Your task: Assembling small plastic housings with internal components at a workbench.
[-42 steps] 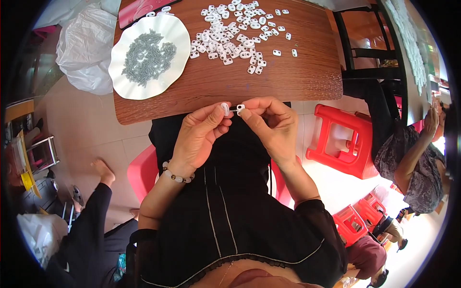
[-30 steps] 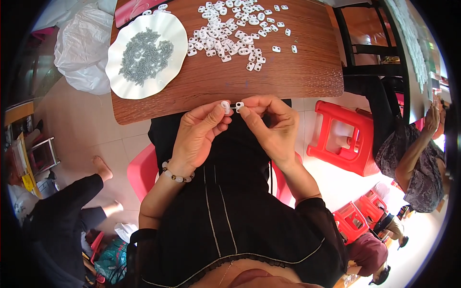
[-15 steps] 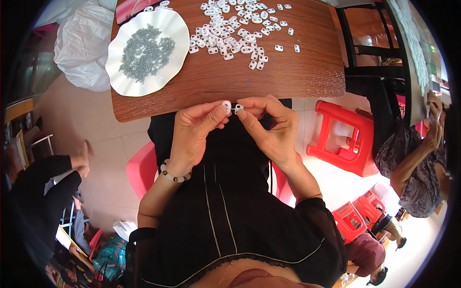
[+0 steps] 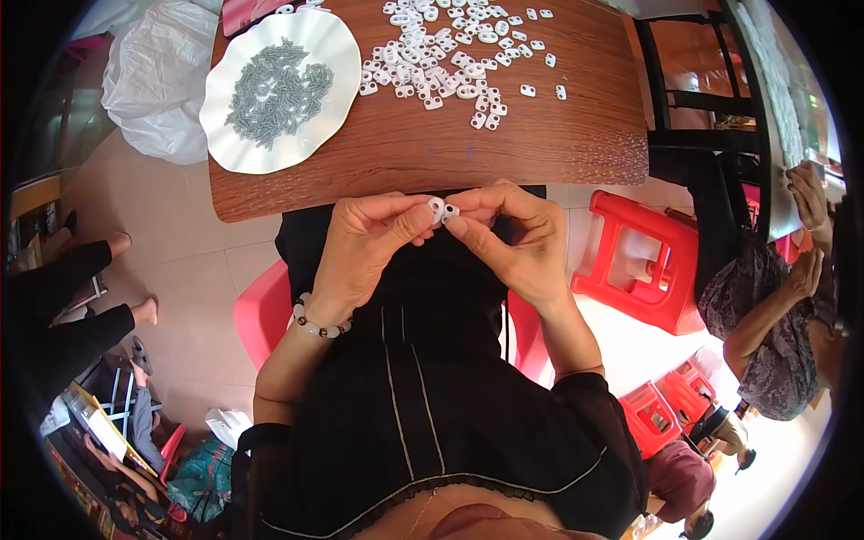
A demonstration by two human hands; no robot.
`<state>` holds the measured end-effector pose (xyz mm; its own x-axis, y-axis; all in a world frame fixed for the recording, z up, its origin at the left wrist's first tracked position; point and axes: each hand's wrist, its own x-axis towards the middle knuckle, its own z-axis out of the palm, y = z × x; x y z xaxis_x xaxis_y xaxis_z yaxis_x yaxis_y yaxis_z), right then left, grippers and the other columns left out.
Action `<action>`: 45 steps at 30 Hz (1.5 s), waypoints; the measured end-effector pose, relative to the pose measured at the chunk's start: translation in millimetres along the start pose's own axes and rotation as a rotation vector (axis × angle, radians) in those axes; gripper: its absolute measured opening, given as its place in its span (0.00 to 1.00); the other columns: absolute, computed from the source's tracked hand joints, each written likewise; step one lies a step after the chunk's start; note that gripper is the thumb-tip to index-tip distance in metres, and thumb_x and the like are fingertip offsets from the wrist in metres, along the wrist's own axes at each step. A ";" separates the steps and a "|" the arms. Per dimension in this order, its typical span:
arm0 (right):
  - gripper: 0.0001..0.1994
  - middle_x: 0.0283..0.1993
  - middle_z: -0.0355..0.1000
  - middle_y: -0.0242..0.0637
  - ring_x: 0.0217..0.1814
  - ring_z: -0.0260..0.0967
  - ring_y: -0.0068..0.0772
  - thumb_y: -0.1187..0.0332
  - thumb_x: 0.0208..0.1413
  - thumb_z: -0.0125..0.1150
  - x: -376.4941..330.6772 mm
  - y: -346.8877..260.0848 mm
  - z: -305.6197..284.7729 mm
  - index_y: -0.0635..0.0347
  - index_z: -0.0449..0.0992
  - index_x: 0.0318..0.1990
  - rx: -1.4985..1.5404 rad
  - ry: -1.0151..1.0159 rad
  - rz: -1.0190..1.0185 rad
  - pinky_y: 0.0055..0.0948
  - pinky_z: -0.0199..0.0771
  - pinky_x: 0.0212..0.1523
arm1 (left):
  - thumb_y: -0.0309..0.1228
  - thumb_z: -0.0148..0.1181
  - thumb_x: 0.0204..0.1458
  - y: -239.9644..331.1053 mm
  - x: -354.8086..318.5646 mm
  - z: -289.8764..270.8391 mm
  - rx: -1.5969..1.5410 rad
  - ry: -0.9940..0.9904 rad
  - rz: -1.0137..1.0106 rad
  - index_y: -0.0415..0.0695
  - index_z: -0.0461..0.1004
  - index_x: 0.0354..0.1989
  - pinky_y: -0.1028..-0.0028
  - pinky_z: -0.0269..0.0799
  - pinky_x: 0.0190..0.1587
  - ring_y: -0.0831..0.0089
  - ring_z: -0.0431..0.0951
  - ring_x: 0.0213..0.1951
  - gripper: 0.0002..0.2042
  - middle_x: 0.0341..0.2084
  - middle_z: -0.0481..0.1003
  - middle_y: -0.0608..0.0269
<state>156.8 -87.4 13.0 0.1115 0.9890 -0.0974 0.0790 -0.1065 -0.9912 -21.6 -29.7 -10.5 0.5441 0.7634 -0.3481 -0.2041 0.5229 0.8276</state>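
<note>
In front of the table edge, my two hands meet over my lap. My left hand (image 4: 364,247) pinches a white oval cord lock piece (image 4: 436,206) with holes between thumb and fingers. My right hand (image 4: 522,241) pinches a smaller white cord lock piece (image 4: 451,212) against it; the two pieces touch. Any spring between them is hidden. Ahead on the brown table (image 4: 540,144) lies a loose heap of white cord lock pieces (image 4: 441,67). To its left stands a white wavy-rimmed plate (image 4: 333,117) holding many small grey metal springs (image 4: 279,94).
A pink-red case (image 4: 247,13) sits at the table's far left corner. White plastic bags (image 4: 157,85) lie left of the table. Right of my lap is a red stool (image 4: 594,270). Other people sit nearby; a co-worker's hands (image 4: 810,198) are at the far right.
My hands have brought the two white pieces together, closing the gap where a thin spring showed between them. At the left, another person's legs have shifted.
</note>
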 end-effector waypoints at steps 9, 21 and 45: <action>0.19 0.27 0.70 0.28 0.30 0.62 0.18 0.77 0.46 0.69 5.7 -5.8 -9.7 0.63 0.77 0.49 -0.067 -0.189 -0.068 0.20 0.63 0.35 | 0.30 0.64 0.53 17.7 5.5 -5.0 0.182 -0.153 -0.018 0.34 0.80 0.37 0.81 0.69 0.32 0.83 0.72 0.28 0.10 0.25 0.77 0.63; 0.19 0.26 0.70 0.29 0.29 0.61 0.21 0.74 0.43 0.70 7.2 -12.0 -11.1 0.59 0.79 0.47 -0.110 -0.264 -0.053 0.22 0.62 0.35 | 0.28 0.65 0.52 20.4 11.8 -13.9 0.216 -0.280 -0.015 0.33 0.80 0.36 0.82 0.68 0.30 0.85 0.73 0.27 0.09 0.24 0.77 0.65; 0.19 0.29 0.71 0.27 0.33 0.63 0.19 0.78 0.45 0.69 -2.0 -8.2 -5.6 0.61 0.77 0.48 -0.085 -0.118 -0.023 0.20 0.66 0.38 | 0.27 0.63 0.53 16.6 4.4 -6.3 0.151 -0.192 0.036 0.36 0.80 0.38 0.81 0.70 0.32 0.83 0.73 0.27 0.08 0.24 0.77 0.64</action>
<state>161.5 -89.0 21.8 -0.0082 0.9959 -0.0897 0.1648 -0.0871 -0.9825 -27.8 -15.3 -1.0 0.6863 0.6870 -0.2387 -0.1104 0.4228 0.8995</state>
